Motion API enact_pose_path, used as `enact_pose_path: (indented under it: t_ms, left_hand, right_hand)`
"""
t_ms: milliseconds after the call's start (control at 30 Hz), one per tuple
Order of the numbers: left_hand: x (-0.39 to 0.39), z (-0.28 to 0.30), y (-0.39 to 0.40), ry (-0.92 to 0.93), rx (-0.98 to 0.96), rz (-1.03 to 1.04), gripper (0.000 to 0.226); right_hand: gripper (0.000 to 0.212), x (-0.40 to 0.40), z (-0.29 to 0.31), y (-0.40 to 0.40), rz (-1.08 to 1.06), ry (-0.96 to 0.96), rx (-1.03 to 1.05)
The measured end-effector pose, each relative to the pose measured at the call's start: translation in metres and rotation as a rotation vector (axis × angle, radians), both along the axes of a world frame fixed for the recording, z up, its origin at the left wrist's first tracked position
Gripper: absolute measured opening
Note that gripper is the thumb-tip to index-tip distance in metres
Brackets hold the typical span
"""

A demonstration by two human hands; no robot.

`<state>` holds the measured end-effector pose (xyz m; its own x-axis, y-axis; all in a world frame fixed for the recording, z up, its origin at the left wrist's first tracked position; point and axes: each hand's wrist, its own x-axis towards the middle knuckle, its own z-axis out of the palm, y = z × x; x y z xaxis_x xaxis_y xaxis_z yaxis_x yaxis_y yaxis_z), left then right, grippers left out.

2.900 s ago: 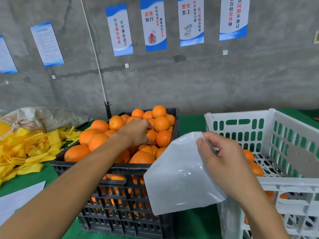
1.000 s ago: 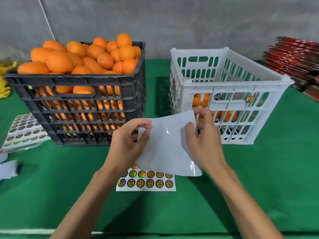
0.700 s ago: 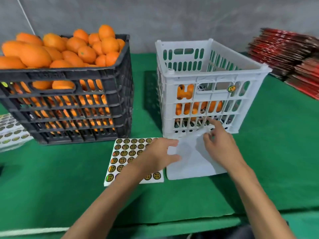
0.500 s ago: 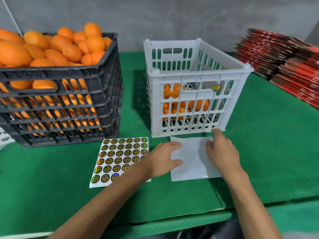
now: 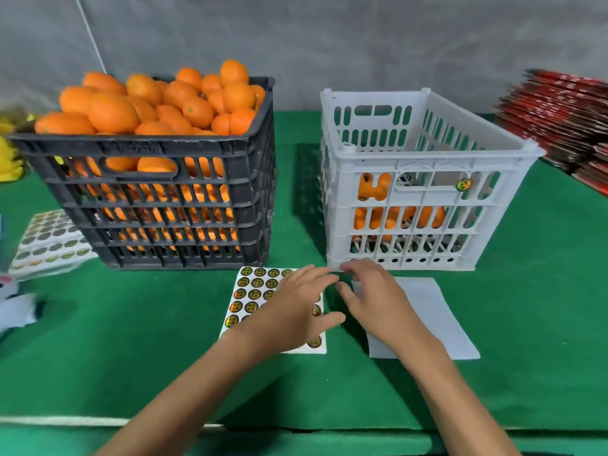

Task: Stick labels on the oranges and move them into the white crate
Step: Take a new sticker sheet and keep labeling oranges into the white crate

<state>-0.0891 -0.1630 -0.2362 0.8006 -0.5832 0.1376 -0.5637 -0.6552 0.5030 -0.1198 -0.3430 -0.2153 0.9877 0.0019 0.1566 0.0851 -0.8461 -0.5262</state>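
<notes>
1. My left hand (image 5: 297, 306) lies over the label sheet (image 5: 253, 291), fingers relaxed and slightly spread, pointing fwd/right. Cannot tell whether the palm presses the sheet or only hovers. Nothing pinched.

2. My right hand (image 5: 371, 299) is just beside the left, over the gap btw. the label sheet and the blank white sheet (image 5: 434, 317). Fingers loosely bent, thumb out toward the left hand. It covers the near-left part of the blank sheet; contact cannot be confirmed. Nothing held.

3. Label sheet: flat on the green table cover (image 5: 131, 350), directly in front of the black crate (image 5: 158, 205). Rows of round gold/holographic labels visible on its left portion; the rest is hidden under my left hand.

4. Blank white sheet: flat, in front of the white crate (image 5: 424, 225), separated from the label sheet by a narrow strip of green.

5. Oranges (image 5: 158, 103): heaped above the rim of the black crate, at left. A few oranges show through the slots of the white crate, low inside, left side. One round label is stuck on the white crate's front wall, upper right.

6. Other items: more label sheets (image 5: 49, 238) at far left beside the black crate; yellow material (image 5: 10, 156) at far left edge; stack of red flat packs (image 5: 566, 120) at far right, blurred.
</notes>
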Motion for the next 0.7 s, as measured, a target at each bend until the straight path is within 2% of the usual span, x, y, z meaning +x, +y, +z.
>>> enact_pose_path:
  t_ms: [100, 233, 300, 400, 500, 700]
  left_hand:
    - [0.01, 0.003, 0.047, 0.017, 0.038, 0.156, 0.068]
    - [0.021, 0.001, 0.094, 0.138, 0.065, 0.309, 0.082]
    - [0.023, -0.001, 0.103, 0.197, 0.041, 0.345, 0.084]
    - [0.023, -0.005, 0.104, 0.235, -0.061, 0.377, 0.08]
    - [0.022, -0.008, 0.102, 0.212, -0.14, 0.417, 0.078]
    - [0.024, -0.007, 0.104, 0.273, -0.196, 0.449, 0.076]
  right_hand:
    - [0.035, 0.019, -0.004, 0.04, 0.144, 0.035, -0.061]
    - [0.074, 0.035, -0.013, 0.061, 0.206, 0.115, -0.193]
    - [0.085, 0.038, -0.021, 0.063, 0.226, 0.152, -0.237]
    - [0.082, 0.038, -0.03, 0.061, 0.231, 0.161, -0.276]
    - [0.075, 0.037, -0.033, 0.061, 0.232, 0.085, -0.327]
    - [0.063, 0.033, -0.04, 0.063, 0.247, -0.058, -0.378]
